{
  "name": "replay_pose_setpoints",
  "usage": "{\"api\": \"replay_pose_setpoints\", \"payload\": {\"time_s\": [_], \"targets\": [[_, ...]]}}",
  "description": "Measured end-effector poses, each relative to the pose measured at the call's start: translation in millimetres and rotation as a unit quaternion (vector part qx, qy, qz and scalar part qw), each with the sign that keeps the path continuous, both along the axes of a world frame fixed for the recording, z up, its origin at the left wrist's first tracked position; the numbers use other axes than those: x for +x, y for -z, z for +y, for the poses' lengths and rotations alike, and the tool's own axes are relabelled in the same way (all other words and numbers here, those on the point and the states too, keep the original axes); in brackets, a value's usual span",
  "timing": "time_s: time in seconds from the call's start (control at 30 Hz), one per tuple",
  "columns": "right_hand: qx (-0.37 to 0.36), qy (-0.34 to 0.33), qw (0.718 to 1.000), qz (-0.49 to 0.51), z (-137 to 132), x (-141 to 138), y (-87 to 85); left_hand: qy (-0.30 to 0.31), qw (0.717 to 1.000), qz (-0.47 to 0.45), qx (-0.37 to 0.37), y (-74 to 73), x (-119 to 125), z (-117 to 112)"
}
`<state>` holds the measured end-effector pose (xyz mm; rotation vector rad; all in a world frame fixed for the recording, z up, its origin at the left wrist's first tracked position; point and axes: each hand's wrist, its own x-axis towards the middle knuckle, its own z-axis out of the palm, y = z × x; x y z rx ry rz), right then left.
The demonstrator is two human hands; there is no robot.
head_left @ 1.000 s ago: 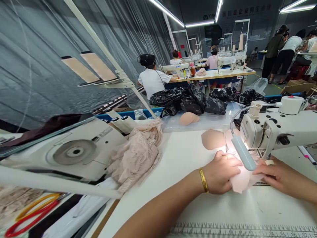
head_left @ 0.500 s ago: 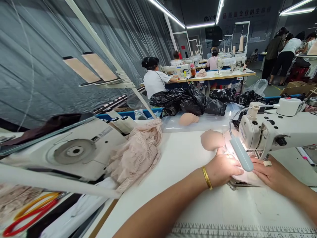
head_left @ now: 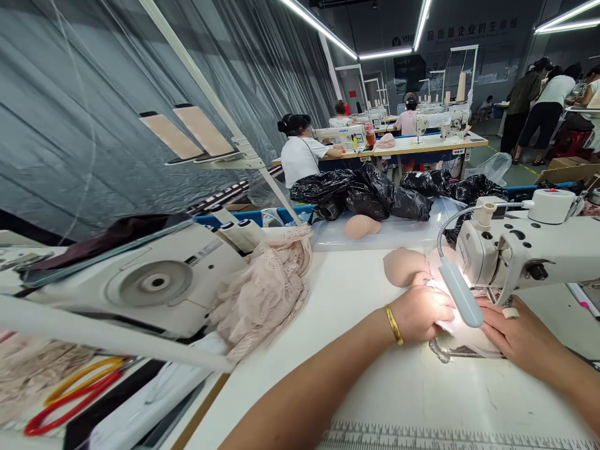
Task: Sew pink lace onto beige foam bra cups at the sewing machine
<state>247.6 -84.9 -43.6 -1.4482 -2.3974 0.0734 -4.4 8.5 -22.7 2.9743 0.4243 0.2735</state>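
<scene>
A beige bra piece (head_left: 404, 267) with a moulded cup lies at the head of a white sewing machine (head_left: 487, 250). My left hand (head_left: 420, 310), wearing a gold bangle (head_left: 394, 325) at the wrist, grips the pale fabric of this piece left of the needle area, fingers curled and thumb pressed in. On the other side, my right hand (head_left: 518, 328) rests on the fabric with its fingers stretched out, close to the presser foot. A grey lamp (head_left: 460, 292) on a bendable neck hides the stitching spot and some fingertips.
Beige lace fabric (head_left: 267, 281) is heaped left of the white table. Loose beige cups (head_left: 360, 226) lie behind, before black plastic bags (head_left: 365, 190). Red-and-yellow-handled scissors (head_left: 75, 397) sit at lower left. A ruler strip (head_left: 450, 434) marks the front. Co-workers sit at machines beyond.
The whole view has shifted slightly. My left hand has drawn its fingers in and gathered the fabric edge; my right hand stays beside the presser foot.
</scene>
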Motion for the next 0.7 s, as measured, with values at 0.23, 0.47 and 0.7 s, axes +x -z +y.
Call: {"api": "replay_pose_setpoints", "payload": {"time_s": [0.23, 0.47, 0.7], "targets": [[0.044, -0.009, 0.999, -0.009, 0, -1, -5.3, 0.011, 1.000, -0.007, -0.008, -1.7, 0, 2], [0.099, 0.023, 0.995, 0.005, -1, 9, 9.3, 0.005, 1.000, -0.009, -0.007, -2.6, 1, 2], [0.104, 0.032, 0.992, 0.059, 4, 15, 18.6, -0.002, 0.999, -0.035, -0.021, 0.3, 1, 1]]}}
